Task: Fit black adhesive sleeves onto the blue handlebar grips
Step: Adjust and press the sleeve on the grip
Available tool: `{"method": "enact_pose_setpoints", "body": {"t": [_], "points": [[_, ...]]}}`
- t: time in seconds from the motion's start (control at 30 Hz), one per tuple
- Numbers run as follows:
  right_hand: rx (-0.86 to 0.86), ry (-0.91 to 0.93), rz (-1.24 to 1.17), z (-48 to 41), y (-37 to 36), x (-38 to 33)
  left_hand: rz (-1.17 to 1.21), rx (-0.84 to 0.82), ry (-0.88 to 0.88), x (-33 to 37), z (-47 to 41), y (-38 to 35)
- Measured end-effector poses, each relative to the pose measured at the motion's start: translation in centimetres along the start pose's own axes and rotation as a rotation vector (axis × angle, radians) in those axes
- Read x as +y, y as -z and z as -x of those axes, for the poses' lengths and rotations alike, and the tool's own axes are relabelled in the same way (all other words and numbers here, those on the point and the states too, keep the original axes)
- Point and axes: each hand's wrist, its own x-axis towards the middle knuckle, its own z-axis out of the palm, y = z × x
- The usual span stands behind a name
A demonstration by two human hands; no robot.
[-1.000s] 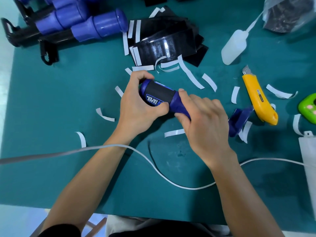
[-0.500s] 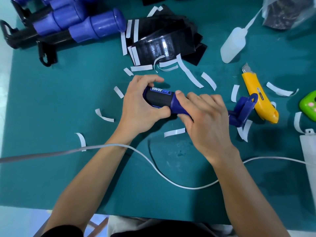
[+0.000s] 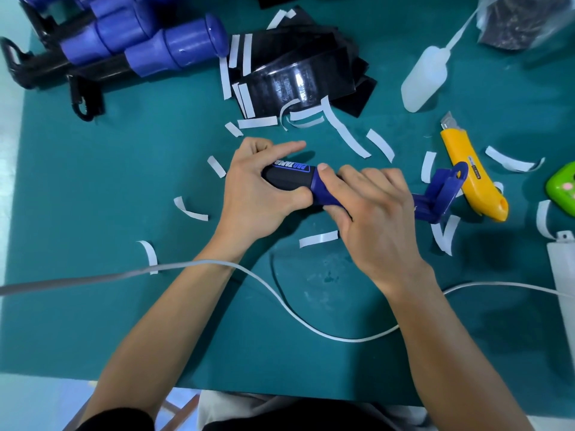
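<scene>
A blue handlebar grip (image 3: pixel 323 195) lies across the middle of the teal mat, with a black adhesive sleeve (image 3: pixel 287 177) wrapped round its left end. My left hand (image 3: pixel 258 191) grips that sleeved end, thumb underneath and index finger stretched over the top. My right hand (image 3: pixel 370 209) holds the blue shaft just right of the sleeve, thumb tip at the sleeve's edge. The grip's blue bracket end (image 3: pixel 441 194) sticks out to the right. A pile of black sleeves (image 3: pixel 295 76) lies at the back centre.
Several blue grips on black bars (image 3: pixel 174 48) are stacked at the back left. A yellow utility knife (image 3: pixel 469 175), a white squeeze bottle (image 3: pixel 426 76), a green object (image 3: pixel 563 188) and a plastic bag (image 3: pixel 522 20) sit on the right. White backing strips (image 3: pixel 345 132) litter the mat; a white cable (image 3: pixel 280 293) crosses the front.
The grip has turned in my hands: the printed label has rolled from the front to the top and the bracket end has swung upward. My left index finger has straightened over the sleeve.
</scene>
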Motion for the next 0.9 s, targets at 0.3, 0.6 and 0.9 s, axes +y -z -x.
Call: {"method": "enact_pose_setpoints", "body": {"t": [0.3, 0.6, 0.9], "points": [[-0.008, -0.026, -0.048, 0.0, -0.1, 0.0, 0.033, 0.011, 0.011, -0.5, 0.0, 0.0], [-0.034, -0.106, -0.121, -0.1, 0.1, 0.1, 0.108, 0.0, -0.06, -1.0, 0.5, 0.1], [-0.019, -0.106, -0.13, -0.2, 0.1, 0.1, 0.004, 0.075, -0.102, -1.3, 0.7, -0.7]]}}
